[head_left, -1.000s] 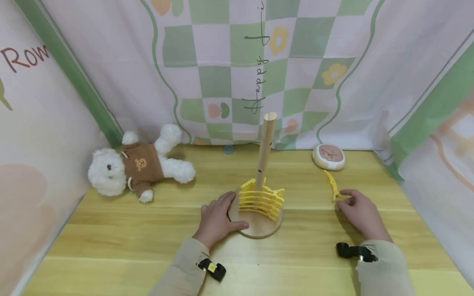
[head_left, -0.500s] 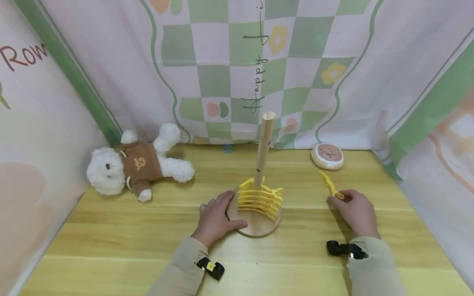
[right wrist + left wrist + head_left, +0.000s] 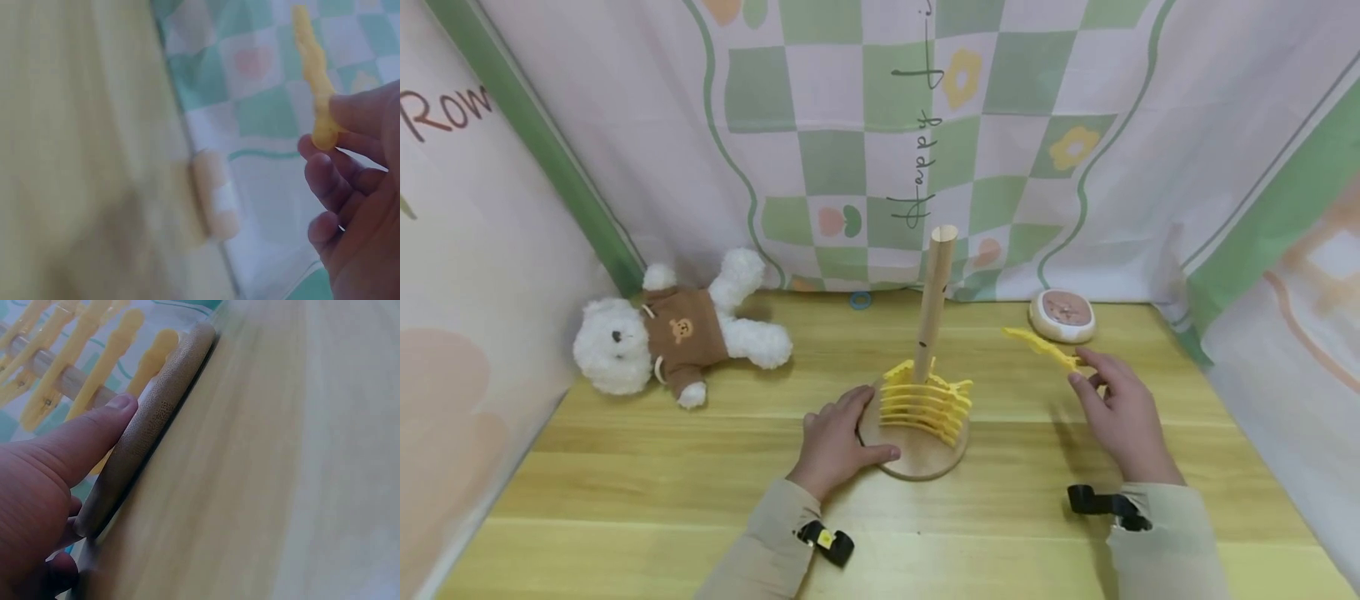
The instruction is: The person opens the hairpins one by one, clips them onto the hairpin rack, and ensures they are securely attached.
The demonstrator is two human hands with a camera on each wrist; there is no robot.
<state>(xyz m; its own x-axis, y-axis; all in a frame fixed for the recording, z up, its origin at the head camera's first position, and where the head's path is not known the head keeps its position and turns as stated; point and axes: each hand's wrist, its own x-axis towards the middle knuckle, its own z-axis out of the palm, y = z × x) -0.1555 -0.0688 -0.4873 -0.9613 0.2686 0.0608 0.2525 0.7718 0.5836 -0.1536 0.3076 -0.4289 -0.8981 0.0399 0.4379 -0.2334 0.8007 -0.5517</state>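
Observation:
A wooden post [image 3: 936,308] stands upright on a round wooden base [image 3: 917,463], with several curved yellow plastic pieces [image 3: 922,408] stacked around its lower part. My left hand [image 3: 837,446] holds the base at its left edge, the thumb over the rim. In the left wrist view that thumb lies on the base's rim [image 3: 150,419] beside the stack. To the right, my right hand [image 3: 1123,408] pinches one end of a loose yellow plastic piece [image 3: 1041,346] between thumb and fingers. Above the table, its other end points left toward the post. The right wrist view shows the held piece [image 3: 315,81] too.
Behind the right hand sits a small white device with a pink face [image 3: 1063,315]. A white teddy bear in a brown top [image 3: 685,329] lies at the left. Near the back curtain [image 3: 835,158] is a small blue ring [image 3: 860,300] on the wooden table [image 3: 700,492].
My right hand has lifted the loose yellow piece from the table and swung its far end leftward. The left hand stays on the base.

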